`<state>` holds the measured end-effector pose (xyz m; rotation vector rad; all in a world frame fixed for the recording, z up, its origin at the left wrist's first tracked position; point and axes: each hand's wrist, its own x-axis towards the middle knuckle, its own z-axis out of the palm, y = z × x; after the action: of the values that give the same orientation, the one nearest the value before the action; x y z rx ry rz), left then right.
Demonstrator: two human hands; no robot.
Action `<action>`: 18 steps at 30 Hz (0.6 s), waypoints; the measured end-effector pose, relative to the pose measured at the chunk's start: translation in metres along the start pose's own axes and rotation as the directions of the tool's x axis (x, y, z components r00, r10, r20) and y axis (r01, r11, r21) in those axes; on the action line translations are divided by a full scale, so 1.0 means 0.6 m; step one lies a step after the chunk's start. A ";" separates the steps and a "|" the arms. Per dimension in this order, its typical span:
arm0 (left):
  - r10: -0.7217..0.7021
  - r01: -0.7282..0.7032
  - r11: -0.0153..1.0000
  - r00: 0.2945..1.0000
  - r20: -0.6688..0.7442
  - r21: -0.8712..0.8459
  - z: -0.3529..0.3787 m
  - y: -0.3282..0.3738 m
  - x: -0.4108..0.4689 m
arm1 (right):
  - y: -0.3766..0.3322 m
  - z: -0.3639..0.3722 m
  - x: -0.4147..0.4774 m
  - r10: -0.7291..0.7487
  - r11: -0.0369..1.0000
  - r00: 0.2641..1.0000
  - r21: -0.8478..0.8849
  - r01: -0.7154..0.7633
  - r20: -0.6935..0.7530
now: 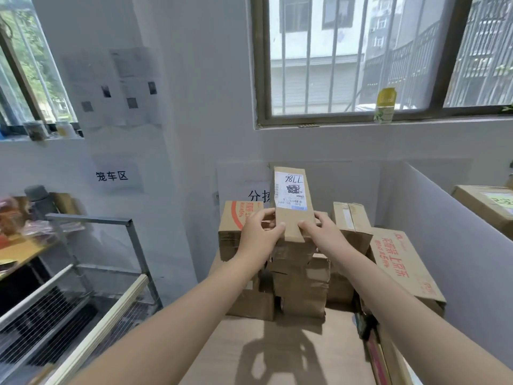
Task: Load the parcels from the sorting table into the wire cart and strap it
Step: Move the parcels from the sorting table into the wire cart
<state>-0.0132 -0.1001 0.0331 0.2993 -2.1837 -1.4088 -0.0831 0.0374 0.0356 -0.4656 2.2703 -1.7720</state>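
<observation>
A tall narrow cardboard parcel [291, 195] with a white shipping label stands upright above a heap of brown parcels [299, 284] on the sorting table [277, 351]. My left hand [258, 232] grips its lower left edge and my right hand [322, 232] grips its lower right edge. The wire cart [91, 273] stands to the left of the table, its metal frame and mesh floor visible. No strap can be seen.
Larger boxes with red print [402, 270] lie right of the heap, another box [236, 226] at its back left. A white partition [458, 245] bounds the table on the right, with a box [488, 207] beyond it. A cluttered desk [19, 240] stands far left.
</observation>
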 end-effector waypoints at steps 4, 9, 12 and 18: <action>-0.003 -0.012 0.989 0.995 -0.103 -0.148 -0.066 0.000 -0.072 | -0.021 0.048 -0.054 -0.112 0.993 0.991 0.029 0.111 0.067; -0.083 0.011 0.972 0.950 -0.300 -0.234 -0.177 -0.044 -0.155 | -0.020 0.168 -0.105 -0.247 0.968 0.945 0.004 0.252 0.216; -0.162 0.078 0.971 0.910 -0.382 -0.225 -0.249 -0.084 -0.219 | 0.001 0.263 -0.130 -0.270 0.953 0.905 -0.044 0.301 0.330; -0.334 0.228 0.941 0.728 -0.599 -0.248 -0.383 -0.170 -0.375 | 0.047 0.458 -0.229 -0.244 0.955 0.769 0.008 0.297 0.591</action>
<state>0.2891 -0.2233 -0.0518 0.9408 -1.4929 -1.3592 0.1411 -0.1511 -0.0622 -1.2282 1.8929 -1.3646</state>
